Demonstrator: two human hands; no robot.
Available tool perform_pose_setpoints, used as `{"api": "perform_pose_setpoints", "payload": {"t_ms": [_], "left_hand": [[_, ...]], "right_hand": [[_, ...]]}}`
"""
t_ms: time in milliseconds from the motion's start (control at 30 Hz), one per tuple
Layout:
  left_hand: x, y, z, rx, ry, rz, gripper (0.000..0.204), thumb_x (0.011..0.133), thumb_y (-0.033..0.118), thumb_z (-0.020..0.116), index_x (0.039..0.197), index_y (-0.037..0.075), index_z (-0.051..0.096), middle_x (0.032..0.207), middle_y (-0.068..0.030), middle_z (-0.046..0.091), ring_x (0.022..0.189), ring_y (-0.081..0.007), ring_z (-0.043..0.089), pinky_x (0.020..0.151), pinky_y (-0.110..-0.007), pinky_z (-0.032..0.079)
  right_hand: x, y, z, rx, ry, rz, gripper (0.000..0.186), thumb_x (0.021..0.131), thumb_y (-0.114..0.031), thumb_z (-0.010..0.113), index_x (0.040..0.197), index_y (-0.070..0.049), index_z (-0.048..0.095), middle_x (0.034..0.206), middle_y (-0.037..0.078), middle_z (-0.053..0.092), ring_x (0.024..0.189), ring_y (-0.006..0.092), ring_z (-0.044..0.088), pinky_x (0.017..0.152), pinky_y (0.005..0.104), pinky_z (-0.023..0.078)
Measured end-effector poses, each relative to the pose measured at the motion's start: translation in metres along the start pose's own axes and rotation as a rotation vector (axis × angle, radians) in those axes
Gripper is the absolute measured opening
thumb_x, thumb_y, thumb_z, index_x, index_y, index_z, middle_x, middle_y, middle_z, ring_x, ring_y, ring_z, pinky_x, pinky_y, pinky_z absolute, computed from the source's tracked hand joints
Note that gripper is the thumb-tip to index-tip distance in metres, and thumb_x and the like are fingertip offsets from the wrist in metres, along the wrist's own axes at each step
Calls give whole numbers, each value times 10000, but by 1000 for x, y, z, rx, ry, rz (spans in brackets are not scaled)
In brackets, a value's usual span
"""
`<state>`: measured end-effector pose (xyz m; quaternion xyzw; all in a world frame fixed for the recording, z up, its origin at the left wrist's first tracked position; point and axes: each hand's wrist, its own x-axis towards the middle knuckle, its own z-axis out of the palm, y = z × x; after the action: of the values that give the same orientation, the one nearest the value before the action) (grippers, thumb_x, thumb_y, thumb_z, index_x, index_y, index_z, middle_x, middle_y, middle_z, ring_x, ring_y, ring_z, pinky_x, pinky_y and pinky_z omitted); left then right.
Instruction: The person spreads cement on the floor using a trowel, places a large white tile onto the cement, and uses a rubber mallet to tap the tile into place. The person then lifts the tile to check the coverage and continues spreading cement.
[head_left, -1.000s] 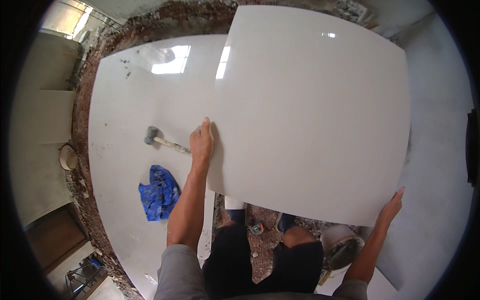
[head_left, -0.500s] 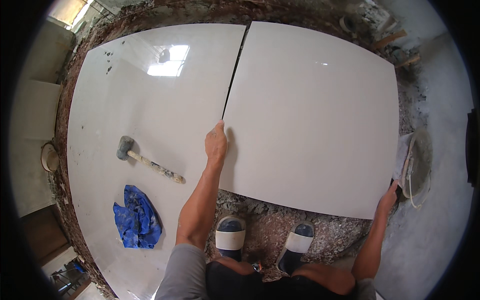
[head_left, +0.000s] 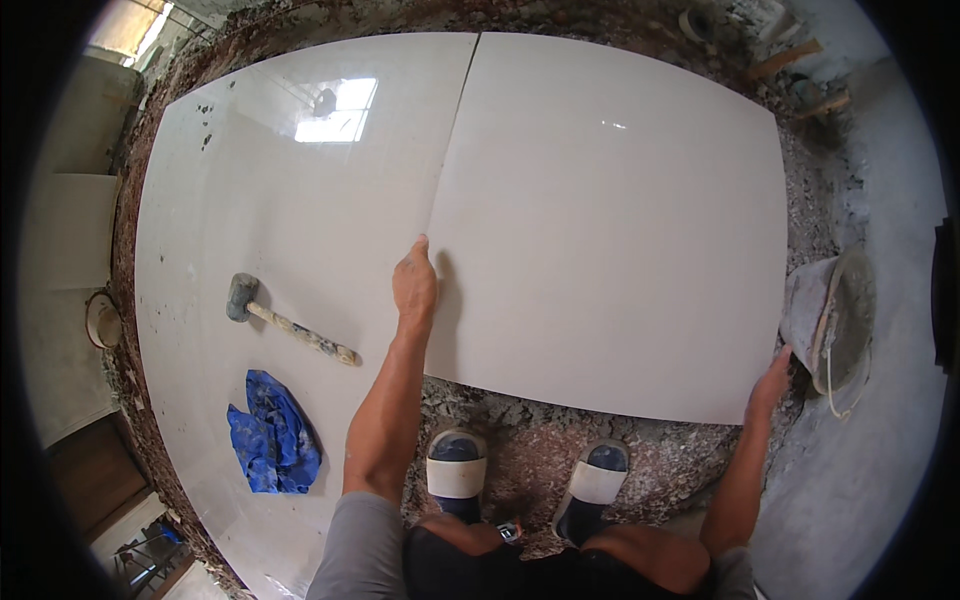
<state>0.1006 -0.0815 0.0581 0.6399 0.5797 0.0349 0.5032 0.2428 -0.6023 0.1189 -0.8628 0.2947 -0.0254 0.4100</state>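
A large glossy white tile on the right [head_left: 610,230] lies alongside another white tile [head_left: 240,190], with a thin seam between them. My left hand [head_left: 415,280] is closed on the right tile's left edge, at the seam. My right hand [head_left: 772,378] grips that tile's right edge low down, its fingertips partly hidden. A rubber mallet with a stained handle [head_left: 300,330] lies on the left tile. Below it is a crumpled, dirty blue cloth [head_left: 275,440].
A grey bucket [head_left: 830,320] stands right of my right hand, by the pale wall [head_left: 890,170]. Rubble and wooden scraps [head_left: 785,60] lie at back right. My sandalled feet [head_left: 455,470] stand on rough ground below the tiles. A round bowl [head_left: 103,320] sits at the left.
The right tile has come down from a raised position to lie beside the left one, and the seam has narrowed. My left hand has shifted slightly left over the last half second.
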Motion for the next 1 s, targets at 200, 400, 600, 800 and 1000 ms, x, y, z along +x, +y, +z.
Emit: {"api": "perform_pose_setpoints", "payload": {"t_ms": [200,400,600,800,1000], "left_hand": [[-5,-8,1,5,55,43,611,912,520,408,760,-53,552,688,-115,505,697,-222,467,707,-377,414],[-3,-12,1,35,61,75,643,915,526,387,808,-77,582,746,-167,576,745,-274,516,740,-404,420],[-6,-18,5,112,144,212,603,938,480,378,955,-74,613,855,-213,630,876,-336,593,812,-416,441],[-24,-32,0,130,126,491,463,941,305,482,1187,-84,533,1133,-250,576,1054,-366,558,944,-405,422],[-72,-62,-18,367,37,481,540,924,274,507,1300,-104,420,1302,-279,455,1208,-390,441,1026,-434,342]], "right_hand": [[6,18,4,56,-24,22,737,918,-586,445,1065,113,628,1044,193,651,937,279,614,868,356,451],[11,27,6,32,18,-25,762,912,-603,437,1089,115,621,1070,208,648,958,283,619,880,351,450],[11,27,7,-32,-57,-59,630,941,-476,489,1129,113,605,1088,203,648,972,276,622,880,337,452],[15,25,8,-150,-114,-170,533,956,-375,523,1147,118,591,1056,184,661,960,240,620,864,318,457],[25,30,9,-82,-183,-148,525,960,-359,528,1158,124,580,1080,174,653,956,218,615,856,312,463]]}}
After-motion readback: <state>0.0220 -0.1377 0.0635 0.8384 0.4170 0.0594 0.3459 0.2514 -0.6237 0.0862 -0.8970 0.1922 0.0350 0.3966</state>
